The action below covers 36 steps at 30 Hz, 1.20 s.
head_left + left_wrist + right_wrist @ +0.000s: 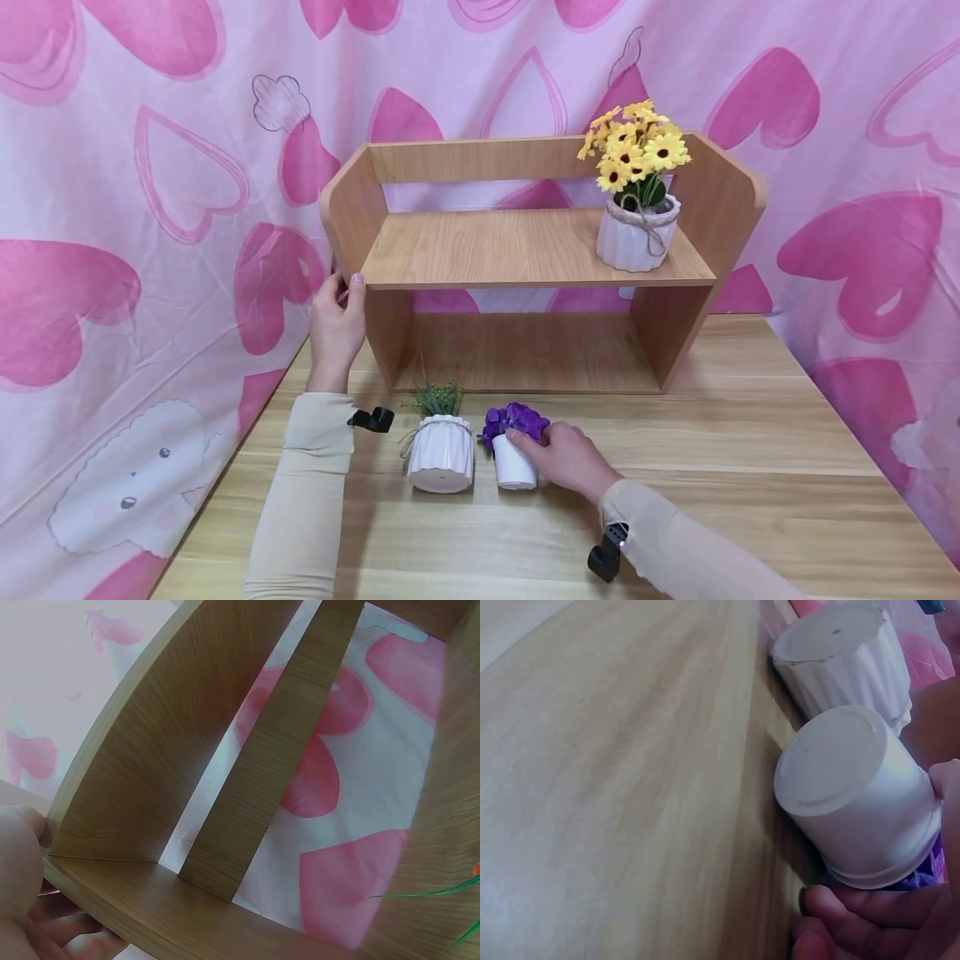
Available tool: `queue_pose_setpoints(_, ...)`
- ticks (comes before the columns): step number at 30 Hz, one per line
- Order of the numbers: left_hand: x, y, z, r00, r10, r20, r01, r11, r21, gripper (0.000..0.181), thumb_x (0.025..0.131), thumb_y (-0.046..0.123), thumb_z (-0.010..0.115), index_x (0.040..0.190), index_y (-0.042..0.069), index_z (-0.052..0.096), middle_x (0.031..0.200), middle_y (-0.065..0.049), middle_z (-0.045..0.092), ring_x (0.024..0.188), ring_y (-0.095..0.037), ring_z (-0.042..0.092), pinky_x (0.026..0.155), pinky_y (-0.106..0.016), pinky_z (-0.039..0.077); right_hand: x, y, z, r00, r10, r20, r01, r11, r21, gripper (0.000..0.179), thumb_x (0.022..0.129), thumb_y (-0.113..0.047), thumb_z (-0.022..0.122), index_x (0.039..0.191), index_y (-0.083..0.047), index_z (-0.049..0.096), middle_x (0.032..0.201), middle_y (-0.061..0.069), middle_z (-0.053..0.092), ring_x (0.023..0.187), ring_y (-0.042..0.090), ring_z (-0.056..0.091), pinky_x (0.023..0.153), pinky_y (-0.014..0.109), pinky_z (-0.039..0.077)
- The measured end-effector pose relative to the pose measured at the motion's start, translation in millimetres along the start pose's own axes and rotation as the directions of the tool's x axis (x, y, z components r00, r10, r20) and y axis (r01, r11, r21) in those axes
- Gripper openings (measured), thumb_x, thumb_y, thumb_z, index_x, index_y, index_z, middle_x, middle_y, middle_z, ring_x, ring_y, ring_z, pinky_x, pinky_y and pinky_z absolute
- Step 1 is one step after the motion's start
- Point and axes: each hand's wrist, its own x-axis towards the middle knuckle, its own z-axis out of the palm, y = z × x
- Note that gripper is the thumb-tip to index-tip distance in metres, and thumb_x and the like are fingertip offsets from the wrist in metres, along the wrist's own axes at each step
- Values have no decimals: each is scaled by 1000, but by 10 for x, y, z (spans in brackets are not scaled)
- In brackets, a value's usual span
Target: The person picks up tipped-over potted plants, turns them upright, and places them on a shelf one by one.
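Wooden shelf [480, 246], likely stiff and heavy, its left end gripped by the left hand [337, 325]; in front of it, the right hand [576, 460] pinches a small white pot [515, 464], probably light and slick, best held near its rim, clear of the purple flowers [519, 421]

left hand [335, 329]: higher, gripping | right hand [572, 458]: lower, thumb and fingers pinching | arms [303, 500]: extended forward
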Motion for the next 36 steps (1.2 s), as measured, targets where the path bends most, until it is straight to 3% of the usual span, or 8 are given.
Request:
queue_pose_setpoints(12, -1, -1, -5, 1000, -2, 0, 2, 1000, -8, 57, 111, 42, 56, 152, 3, 60, 152, -23, 64, 139, -37, 65, 119, -51, 53, 13, 16, 17, 999, 28, 28, -30, 996, 83, 67, 95, -76, 64, 90, -9, 68, 74, 5, 62, 60, 19, 52, 50, 29, 41)
queue_pose_setpoints(20, -1, 1, 1, 1000, -4, -8, 4, 1000, -10, 56, 111, 41, 56, 152, 3, 60, 151, -23, 64, 138, -37, 65, 119, -51, 53, -16, 33, -28, 999, -12, -39, 14, 997, 72, 65, 95, -73, 68, 92, -8, 70, 76, 6, 64, 65, 20, 58, 53, 31, 46)
queue_pose_setpoints(25, -4, 3, 6, 1000, -17, -7, 17, 1000, 1, 57, 111, 42, 55, 153, 4, 59, 152, -22, 64, 138, -37, 65, 118, -51, 53, -20, 51, -55, 996, -42, -82, 48, 996, 74, 70, 94, -69, 71, 115, -2, 73, 91, 9, 70, 77, 20, 63, 65, 33, 55)
queue_pose_setpoints(29, -5, 0, 9, 1000, -17, -9, 17, 1000, 5, 56, 111, 42, 55, 153, 4, 59, 151, -22, 64, 138, -36, 66, 118, -51, 53, -19, 84, -46, 991, -73, -112, 83, 993, 89, 72, 94, -65, 74, 132, -4, 71, 114, 13, 77, 93, 20, 69, 88, 42, 64)
queue_pose_setpoints(36, 2, 6, 8, 1000, -7, -10, 7, 1000, -4, 57, 111, 42, 55, 151, 3, 61, 150, -23, 65, 137, -37, 66, 118, -51, 53, 4, 157, 7, 978, -150, -145, 168, 978, 121, 56, 93, -52, 83, 125, -8, 74, 109, 6, 77, 95, 19, 66, 90, 42, 61)
